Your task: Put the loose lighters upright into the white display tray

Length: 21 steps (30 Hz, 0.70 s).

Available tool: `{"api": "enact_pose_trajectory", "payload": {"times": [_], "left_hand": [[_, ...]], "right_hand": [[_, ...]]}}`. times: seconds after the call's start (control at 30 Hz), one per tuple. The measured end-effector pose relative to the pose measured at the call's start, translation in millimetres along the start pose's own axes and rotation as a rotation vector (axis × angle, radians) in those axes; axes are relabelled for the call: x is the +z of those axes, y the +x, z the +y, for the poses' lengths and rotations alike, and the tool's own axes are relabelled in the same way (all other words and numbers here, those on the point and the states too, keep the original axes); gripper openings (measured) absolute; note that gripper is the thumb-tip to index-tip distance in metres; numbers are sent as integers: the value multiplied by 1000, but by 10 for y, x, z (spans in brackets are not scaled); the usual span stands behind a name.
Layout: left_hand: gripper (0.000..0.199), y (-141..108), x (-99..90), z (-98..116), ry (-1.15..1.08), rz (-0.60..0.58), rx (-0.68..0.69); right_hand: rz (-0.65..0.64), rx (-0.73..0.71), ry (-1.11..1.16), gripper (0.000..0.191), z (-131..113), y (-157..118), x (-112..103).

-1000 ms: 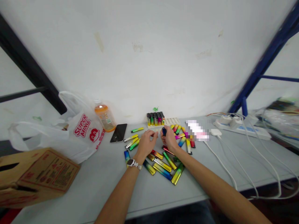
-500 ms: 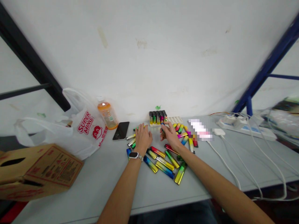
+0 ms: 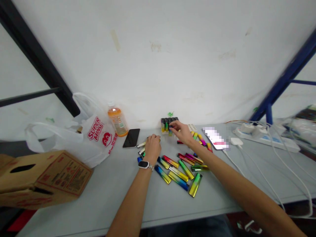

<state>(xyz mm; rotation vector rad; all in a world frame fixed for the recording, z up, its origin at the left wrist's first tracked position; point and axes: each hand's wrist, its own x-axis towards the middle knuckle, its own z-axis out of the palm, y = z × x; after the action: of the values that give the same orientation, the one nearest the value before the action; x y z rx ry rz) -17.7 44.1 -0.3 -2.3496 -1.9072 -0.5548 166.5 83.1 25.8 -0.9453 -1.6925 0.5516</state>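
Observation:
My right hand (image 3: pixel 180 131) pinches a lighter (image 3: pixel 170 132) with a blue and yellow body, upright at the front of a block of standing lighters (image 3: pixel 166 124) with black tops. Whether this lighter touches the block I cannot tell. My left hand (image 3: pixel 152 147), with a watch on the wrist, is curled over the lighters at the left; a yellow lighter end (image 3: pixel 159 141) shows by its fingers. The fingertips are partly hidden. Several shiny lighters in red, green, blue and yellow, such as a green-yellow one (image 3: pixel 195 185), lie scattered between and below my hands.
On the left are a cardboard box (image 3: pixel 61 177), a white plastic bag (image 3: pixel 91 151), an orange drink bottle (image 3: pixel 118 121) and a dark phone (image 3: pixel 131 138). A pale perforated tray (image 3: pixel 192 127) is partly behind my right hand. A charging phone (image 3: pixel 214 138) and a power strip (image 3: pixel 269 140) are at right.
My right hand has moved up and away with the lighter, to the front of the standing block. My left hand's fingers have curled in more. The view has shifted slightly.

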Motion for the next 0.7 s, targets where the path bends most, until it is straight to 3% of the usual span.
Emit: {"api": "enact_pose_trajectory", "payload": {"times": [0.23,0.47,0.7], "left_hand": [[32,4,-29,19,-70,-46,73],[36,-16,-46,60,-106,-90,144],[17,-34,-51,86,-233,-107,163]], "right_hand": [[-124,-100,-147,8,87,355,59],[-179,-132,-206,9,188,392,76],[-220,-159,-255,12,249,404,80]]}}
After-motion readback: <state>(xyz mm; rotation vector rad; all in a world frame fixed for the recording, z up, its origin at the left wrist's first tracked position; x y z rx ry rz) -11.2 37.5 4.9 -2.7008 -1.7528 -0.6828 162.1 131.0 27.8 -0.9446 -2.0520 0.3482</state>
